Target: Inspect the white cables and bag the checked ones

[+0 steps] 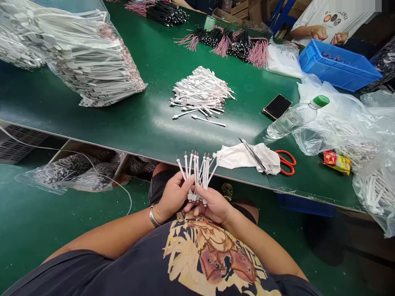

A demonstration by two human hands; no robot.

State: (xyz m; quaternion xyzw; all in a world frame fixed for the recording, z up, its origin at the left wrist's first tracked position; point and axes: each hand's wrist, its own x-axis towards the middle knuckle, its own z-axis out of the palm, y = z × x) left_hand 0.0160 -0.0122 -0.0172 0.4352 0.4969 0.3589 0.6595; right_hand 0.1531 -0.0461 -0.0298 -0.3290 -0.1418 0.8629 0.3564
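Hands (174, 193) (217, 203) | holding white cables (197, 170), partly covered | co-worker (328, 31) cut off above

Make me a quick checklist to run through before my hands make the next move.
1. Cables secured: ok, bunched between the left hand and right hand.
2. Cable tips level: not ok, they fan out at uneven heights.
3. Loose pile apart from the hands: ok.
4. Knife blade retracted: cannot tell.
5. Scissors away from the hands: ok.
6. Bottle capped: ok.
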